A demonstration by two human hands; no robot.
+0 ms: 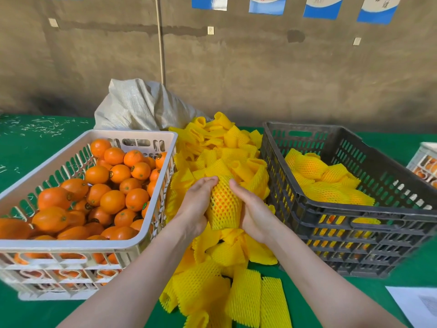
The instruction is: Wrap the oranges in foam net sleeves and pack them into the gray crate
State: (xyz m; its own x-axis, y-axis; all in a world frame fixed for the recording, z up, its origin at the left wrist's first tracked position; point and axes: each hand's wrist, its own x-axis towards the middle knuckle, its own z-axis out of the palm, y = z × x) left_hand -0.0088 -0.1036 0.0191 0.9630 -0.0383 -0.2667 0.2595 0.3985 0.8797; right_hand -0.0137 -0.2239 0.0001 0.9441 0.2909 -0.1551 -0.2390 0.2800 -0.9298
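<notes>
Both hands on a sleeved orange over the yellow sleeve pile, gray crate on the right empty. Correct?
No: the head view shows the gray crate holding several wrapped oranges. The rest stands: the left hand and right hand hold a sleeved orange over the yellow sleeve pile.

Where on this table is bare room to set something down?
Bare green table lies behind the white crate at far left, and at front right between the gray crate and the paper sheet. Between the crates it is crowded: the sleeve pile fills the gap beneath the sleeved orange.
</notes>
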